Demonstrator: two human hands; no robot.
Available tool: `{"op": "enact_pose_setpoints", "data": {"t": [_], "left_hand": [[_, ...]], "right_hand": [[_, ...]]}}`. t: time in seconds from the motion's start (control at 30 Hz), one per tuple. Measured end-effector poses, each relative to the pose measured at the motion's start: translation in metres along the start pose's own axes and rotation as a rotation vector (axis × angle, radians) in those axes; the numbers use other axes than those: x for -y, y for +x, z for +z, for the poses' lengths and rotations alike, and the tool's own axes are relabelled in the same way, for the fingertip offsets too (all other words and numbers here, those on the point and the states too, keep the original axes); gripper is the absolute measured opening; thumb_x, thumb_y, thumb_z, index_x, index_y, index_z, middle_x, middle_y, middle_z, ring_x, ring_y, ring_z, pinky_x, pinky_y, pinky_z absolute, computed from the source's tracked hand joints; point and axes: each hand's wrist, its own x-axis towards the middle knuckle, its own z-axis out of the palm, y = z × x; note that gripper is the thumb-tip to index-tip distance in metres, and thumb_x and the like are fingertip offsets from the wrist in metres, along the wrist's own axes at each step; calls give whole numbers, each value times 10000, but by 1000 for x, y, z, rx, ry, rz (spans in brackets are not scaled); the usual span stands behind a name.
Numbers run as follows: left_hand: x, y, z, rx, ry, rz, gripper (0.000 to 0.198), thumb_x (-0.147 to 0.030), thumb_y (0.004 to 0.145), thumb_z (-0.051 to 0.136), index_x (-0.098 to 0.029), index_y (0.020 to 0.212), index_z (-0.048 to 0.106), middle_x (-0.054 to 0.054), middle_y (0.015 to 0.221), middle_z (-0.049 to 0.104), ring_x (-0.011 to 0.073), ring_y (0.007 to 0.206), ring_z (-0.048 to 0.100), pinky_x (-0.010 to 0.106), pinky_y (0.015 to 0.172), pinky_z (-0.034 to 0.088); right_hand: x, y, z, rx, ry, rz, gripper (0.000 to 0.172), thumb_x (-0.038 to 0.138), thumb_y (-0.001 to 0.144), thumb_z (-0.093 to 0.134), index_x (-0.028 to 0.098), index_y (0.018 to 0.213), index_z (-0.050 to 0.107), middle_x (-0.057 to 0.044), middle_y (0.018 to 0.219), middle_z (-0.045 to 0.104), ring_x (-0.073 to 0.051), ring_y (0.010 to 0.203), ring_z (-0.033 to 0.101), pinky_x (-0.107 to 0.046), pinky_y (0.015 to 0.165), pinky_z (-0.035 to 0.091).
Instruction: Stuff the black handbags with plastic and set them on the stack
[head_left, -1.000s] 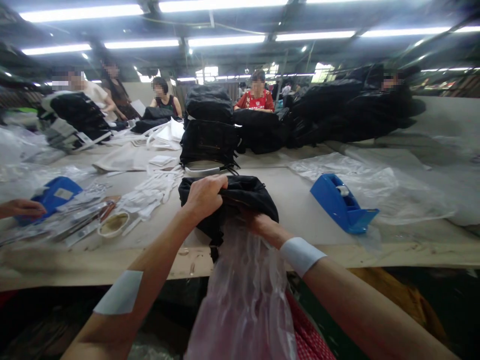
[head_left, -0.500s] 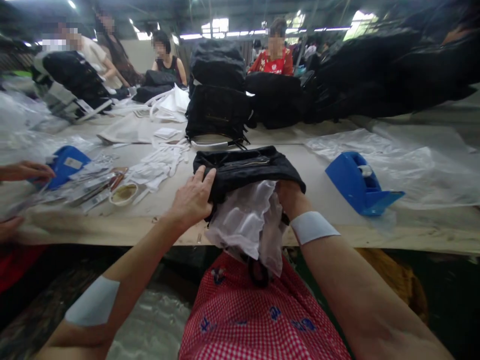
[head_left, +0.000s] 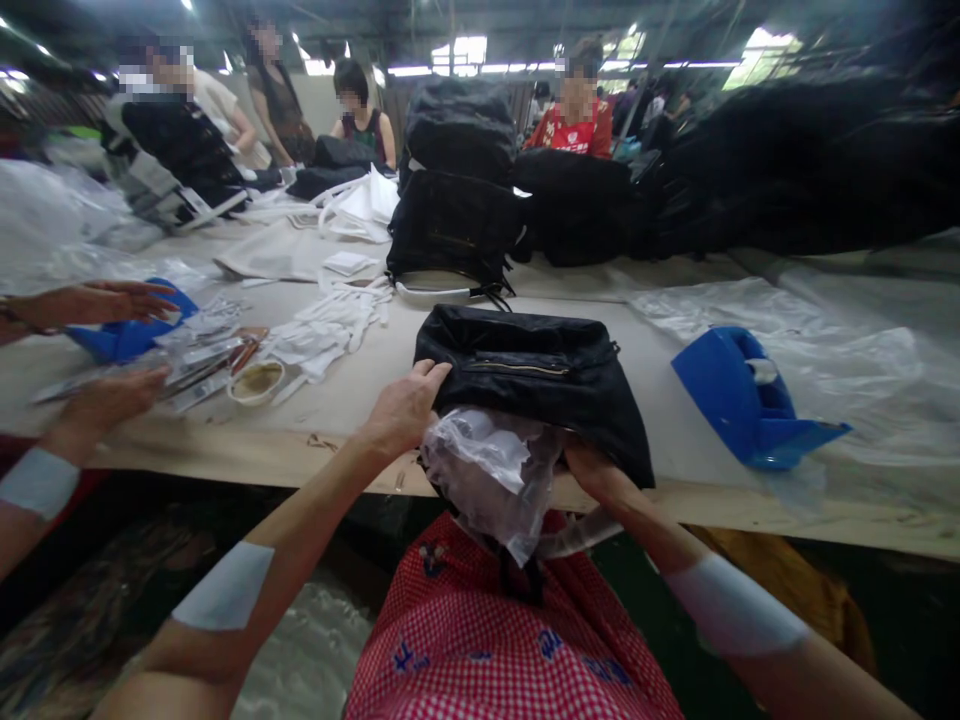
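Observation:
A black bag with a zip across its face lies at the table's front edge, its opening towards me. My left hand grips the left side of the bag, thumb and fingers closed on the rim. At the right of the opening, my right hand reaches inside; its fingers are hidden by the bag. Clear, puffy plastic packing bulges out of the mouth between my hands and hangs over the edge. A pale strap dangles below my right wrist.
A blue tape dispenser stands at right beside clear plastic sheets. To the left are white tags, a small bowl and a co-worker's hands near another blue dispenser. Stacked black bags stand behind.
My right arm has drawn partly back out of the bag. My left fingers, earlier spread over the bag's side, now close on its rim. The co-worker's hands have come further into view.

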Motion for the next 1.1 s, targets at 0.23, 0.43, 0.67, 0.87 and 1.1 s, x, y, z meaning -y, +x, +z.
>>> {"op": "enact_pose_setpoints", "data": {"t": [0.23,0.43,0.67,0.87,1.1], "left_hand": [[-12,3,1,-25,18,17,613,-17,742,488,-162,1338,504,115,1361,530,246,1125,615,346,977,496],[-14,-2,-14,-2,46,42,625,-26,728,487,-171,1336,509,97,1352,546,245,1126,617,331,955,506],[-13,-8,-10,-76,204,-18,754,-176,771,563,-174,1481,310,166,1434,453,314,1200,558,387,862,534],[-14,-2,-22,-111,75,-29,643,-135,740,544,-143,1371,421,129,1113,640,284,990,652,353,795,523],[-4,7,-45,-141,-162,50,560,-83,679,542,-173,1232,544,34,827,661,218,783,641,301,712,486]], "right_hand": [[18,-52,0,-398,-25,-526,727,26,879,426,200,1552,215,-185,1596,164,-313,1460,238,-513,1098,419],[37,-2,11,-267,-114,-815,628,19,893,477,306,1449,435,-128,1505,398,-245,1203,578,-370,937,543],[32,42,-53,-232,-225,-359,393,148,968,433,265,1298,610,-98,1344,560,-214,950,652,-282,817,511],[49,54,-45,-303,-288,-150,385,237,998,396,263,1344,563,-91,1414,512,-251,1030,624,-287,801,499],[63,75,-40,-122,-217,-168,432,179,989,382,187,1396,524,-126,1279,622,-295,1160,582,-431,1041,434]]}}
